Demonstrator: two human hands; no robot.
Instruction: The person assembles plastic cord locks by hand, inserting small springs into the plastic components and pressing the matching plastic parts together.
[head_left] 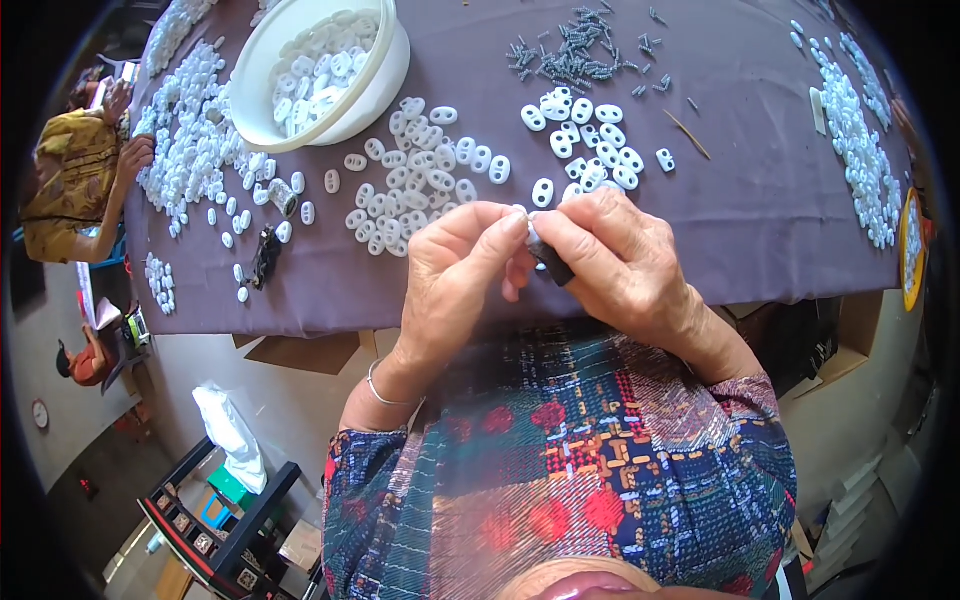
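My left hand [455, 270] is closed, thumb and forefinger pinching a small white plastic piece [528, 222] that is mostly hidden by fingertips. Meeting it there, my right hand [625, 255] is closed too, its fingers around the same spot. A dark strip or wrap [551, 262] shows beneath the right fingers; whether it is held or worn, I cannot tell. Just beyond the hands lie white oval two-hole cord locks [610, 153]. To their left spreads a larger group of similar white ovals [410, 180]. Small grey metal springs [580, 50] are heaped farther off.
A white plastic bowl [395, 75] of white pieces stands at the far left on the purple-grey tablecloth [760, 200]. White pieces [200, 130] pile up along the left and right [860, 150]. A thin brown stick [688, 135] lies right. Another person [85, 185] sits left.
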